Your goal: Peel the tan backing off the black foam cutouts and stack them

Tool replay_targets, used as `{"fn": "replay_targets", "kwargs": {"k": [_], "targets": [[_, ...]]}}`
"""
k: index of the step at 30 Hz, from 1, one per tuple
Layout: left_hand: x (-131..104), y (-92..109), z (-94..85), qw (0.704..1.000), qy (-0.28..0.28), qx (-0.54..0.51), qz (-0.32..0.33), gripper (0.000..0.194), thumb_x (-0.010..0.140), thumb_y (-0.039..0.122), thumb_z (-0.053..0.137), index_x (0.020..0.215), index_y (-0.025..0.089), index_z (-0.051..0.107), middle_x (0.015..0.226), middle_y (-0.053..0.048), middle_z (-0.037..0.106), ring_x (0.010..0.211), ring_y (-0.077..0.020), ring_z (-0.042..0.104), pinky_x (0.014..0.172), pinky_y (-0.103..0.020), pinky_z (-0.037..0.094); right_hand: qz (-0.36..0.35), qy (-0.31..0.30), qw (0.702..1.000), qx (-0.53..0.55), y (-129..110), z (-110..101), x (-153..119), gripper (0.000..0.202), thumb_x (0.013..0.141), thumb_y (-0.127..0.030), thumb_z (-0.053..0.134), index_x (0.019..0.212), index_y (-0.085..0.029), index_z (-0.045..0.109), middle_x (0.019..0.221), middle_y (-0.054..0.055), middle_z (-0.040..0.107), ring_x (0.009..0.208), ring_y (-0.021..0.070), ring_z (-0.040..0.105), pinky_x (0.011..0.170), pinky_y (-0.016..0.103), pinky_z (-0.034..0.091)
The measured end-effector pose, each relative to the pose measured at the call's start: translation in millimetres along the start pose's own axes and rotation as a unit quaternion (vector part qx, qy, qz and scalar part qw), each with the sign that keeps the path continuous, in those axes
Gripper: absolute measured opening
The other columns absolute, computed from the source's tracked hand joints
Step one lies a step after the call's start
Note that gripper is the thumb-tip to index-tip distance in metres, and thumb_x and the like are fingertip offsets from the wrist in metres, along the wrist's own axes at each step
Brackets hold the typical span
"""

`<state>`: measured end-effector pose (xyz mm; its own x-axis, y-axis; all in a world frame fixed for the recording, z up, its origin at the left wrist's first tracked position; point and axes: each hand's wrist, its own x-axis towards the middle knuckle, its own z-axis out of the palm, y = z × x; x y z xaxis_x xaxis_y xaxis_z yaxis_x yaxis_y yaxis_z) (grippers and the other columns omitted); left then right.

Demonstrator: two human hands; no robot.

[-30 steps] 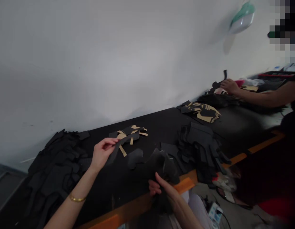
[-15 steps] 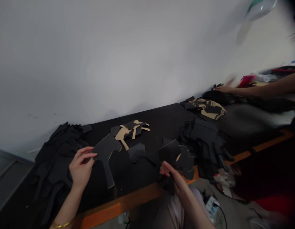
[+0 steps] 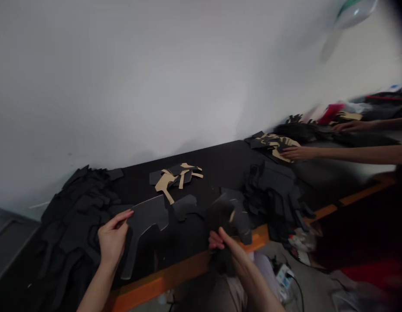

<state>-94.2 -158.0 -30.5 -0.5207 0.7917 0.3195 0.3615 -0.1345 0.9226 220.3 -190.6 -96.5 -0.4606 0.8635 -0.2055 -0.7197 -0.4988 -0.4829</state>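
Observation:
Between thumb and fingertips, my left hand [image 3: 112, 240] pinches a flat black cut-out piece [image 3: 148, 213] by its edge, its long narrow strip pointing down toward me. My right hand [image 3: 230, 249] is closed around a fanned bunch of similar black pieces [image 3: 220, 212], blurred by motion. A heap of black pieces [image 3: 79, 216] lies left of my left hand. Another black heap [image 3: 274, 186] is to the right of the bunch. One loose black piece [image 3: 185, 206] rests between my hands, and a small pile of tan and black pieces [image 3: 166, 181] lies behind it.
A pale wall [image 3: 155, 86] rises behind the black table [image 3: 217, 160], whose front edge carries orange strips [image 3: 138, 292]. At right, a co-worker's hand [image 3: 298, 153] touches a tan-and-black pile [image 3: 274, 141]; their other hand [image 3: 353, 125] is farther back. A power strip [image 3: 285, 277] lies below.
The black piece in my left hand has turned, its strip swinging left and down. My right hand and its bunch shifted slightly left. A co-worker's hand now reaches onto the tan-and-black pile.

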Motion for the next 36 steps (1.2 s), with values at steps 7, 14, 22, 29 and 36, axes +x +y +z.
{"fn": "replay_targets", "kwargs": {"k": [7, 14, 22, 29, 36], "targets": [[-24, 36, 27.9, 0.939, -0.063, -0.275, -0.197, 0.027, 0.058, 0.025, 0.075, 0.084, 0.023, 0.073, 0.112, -0.002, 0.067, 0.062, -0.0062, 0.059, 0.055, -0.016, 0.052, 0.109, -0.081, 0.987, 0.087, 11, 34, 13, 0.05, 0.065, -0.051, 0.076, 0.055, -0.018, 0.04, 0.051, -0.008, 0.027, 0.052, 0.0051, 0.035, 0.064, 0.016, 0.036], [-14, 14, 21.0, 0.948, -0.076, -0.167, -0.258, 0.053, 0.059, 0.016, 0.079, 0.109, 0.029, 0.066, 0.128, 0.002, 0.056, 0.067, -0.0004, 0.059, 0.057, -0.007, 0.049, 0.123, -0.061, 0.99, 0.029, 6, 20, 8, 0.057, 0.072, -0.07, 0.055, 0.056, -0.016, 0.045, 0.049, -0.004, 0.037, 0.061, 0.0094, 0.049, 0.063, 0.018, 0.035], [-56, 30, 36.6, 0.949, -0.088, -0.193, -0.233, 0.048, 0.065, 0.022, 0.074, 0.11, 0.033, 0.064, 0.126, 0.003, 0.057, 0.083, -0.0084, 0.065, 0.065, -0.013, 0.053, 0.117, -0.043, 0.991, 0.039, 12, 35, 15, 0.062, 0.07, -0.076, 0.049, 0.052, -0.017, 0.047, 0.047, -0.005, 0.035, 0.054, 0.0088, 0.043, 0.061, 0.02, 0.035], [-101, 32, 71.2, 0.961, -0.159, -0.097, -0.205, 0.071, 0.063, 0.041, 0.075, 0.128, 0.025, 0.051, 0.104, -0.006, 0.068, 0.08, -0.0199, 0.066, 0.07, -0.029, 0.056, 0.092, -0.027, 0.995, 0.019, 40, 54, 16, 0.052, 0.062, -0.065, 0.068, 0.057, -0.016, 0.052, 0.052, -0.004, 0.044, 0.056, 0.0094, 0.045, 0.059, 0.022, 0.037], [-104, 10, 77.8, 0.97, -0.152, -0.067, -0.178, 0.065, 0.074, 0.05, 0.063, 0.133, 0.027, 0.047, 0.13, -0.009, 0.055, 0.107, -0.0273, 0.059, 0.087, -0.037, 0.051, 0.029, 0.066, 0.992, -0.108, 46, 58, 18, 0.018, 0.063, -0.025, 0.078, 0.077, -0.017, 0.07, 0.077, 0.002, 0.066, 0.076, 0.0175, 0.058, 0.079, 0.035, 0.044]]}}
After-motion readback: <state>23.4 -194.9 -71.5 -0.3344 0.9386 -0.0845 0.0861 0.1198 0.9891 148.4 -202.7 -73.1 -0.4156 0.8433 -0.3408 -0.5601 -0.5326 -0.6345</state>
